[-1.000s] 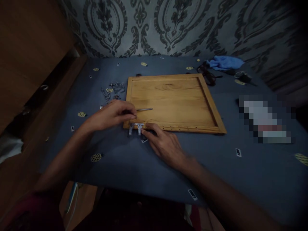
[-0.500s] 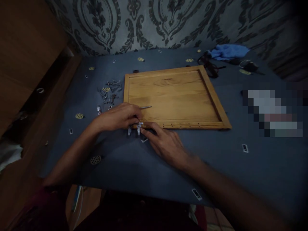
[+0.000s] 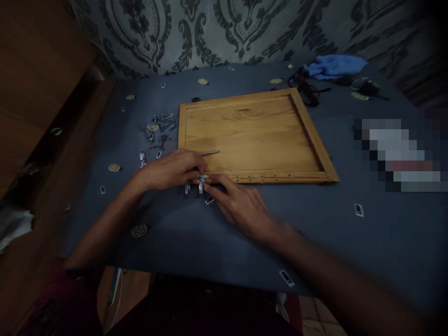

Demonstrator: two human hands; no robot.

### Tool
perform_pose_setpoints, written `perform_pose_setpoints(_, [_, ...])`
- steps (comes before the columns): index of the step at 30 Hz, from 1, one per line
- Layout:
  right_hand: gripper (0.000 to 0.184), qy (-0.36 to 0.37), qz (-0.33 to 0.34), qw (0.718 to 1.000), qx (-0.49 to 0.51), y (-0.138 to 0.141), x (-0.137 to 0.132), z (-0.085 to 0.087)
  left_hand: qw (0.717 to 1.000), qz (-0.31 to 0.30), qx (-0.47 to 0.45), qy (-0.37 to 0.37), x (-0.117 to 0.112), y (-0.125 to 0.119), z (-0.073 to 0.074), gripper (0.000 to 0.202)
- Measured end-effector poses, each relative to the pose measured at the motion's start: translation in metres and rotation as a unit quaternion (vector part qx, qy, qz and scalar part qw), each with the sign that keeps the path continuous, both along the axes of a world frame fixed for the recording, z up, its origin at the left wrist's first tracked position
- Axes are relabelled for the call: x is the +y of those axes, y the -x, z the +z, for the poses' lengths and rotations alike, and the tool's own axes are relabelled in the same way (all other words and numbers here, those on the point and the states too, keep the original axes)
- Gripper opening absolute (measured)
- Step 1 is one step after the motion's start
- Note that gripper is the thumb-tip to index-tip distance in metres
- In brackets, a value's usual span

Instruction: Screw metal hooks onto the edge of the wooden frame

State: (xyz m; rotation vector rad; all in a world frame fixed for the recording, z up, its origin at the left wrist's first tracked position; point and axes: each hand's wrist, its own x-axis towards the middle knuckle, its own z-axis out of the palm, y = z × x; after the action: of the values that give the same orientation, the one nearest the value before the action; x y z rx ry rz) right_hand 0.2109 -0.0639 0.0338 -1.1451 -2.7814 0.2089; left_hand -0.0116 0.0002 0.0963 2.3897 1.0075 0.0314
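A printed dark-blue cloth [image 3: 241,261] spreads below patterned wallpaper [image 3: 210,37] — on it lies a wooden panel [image 3: 248,133], metal brackets [image 3: 200,186] at its near-left edge. Left hand [image 3: 173,169] and right hand [image 3: 243,207] sit there — whether their fingers clamp anything, I cannot tell.

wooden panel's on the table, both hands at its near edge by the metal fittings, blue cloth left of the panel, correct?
Not quite: the head view shows the blue cloth beyond the far right corner of the wooden panel, not left of it. The rest stands: panel on the table, left hand and right hand at its near edge by the metal fittings.
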Motion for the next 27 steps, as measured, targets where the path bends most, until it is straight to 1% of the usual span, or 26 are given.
perform_pose_setpoints(8, [0.05,0.007,-0.002,1.0,-0.002,0.0002,-0.0012,0.0022,1.0,0.005,0.018,-0.015,-0.0002,-0.0007,-0.0008,0.015])
perform_pose_setpoints(19, [0.051,0.008,0.0,1.0,-0.007,0.0002,-0.0007,0.0008,0.999,-0.001,0.03,-0.012,0.0003,-0.0028,-0.0001,0.017])
perform_pose_setpoints(27, [0.05,0.012,-0.003,1.0,-0.008,-0.0014,-0.0005,0.0002,0.998,-0.004,0.043,-0.036,-0.0011,-0.0044,0.0006,0.016])
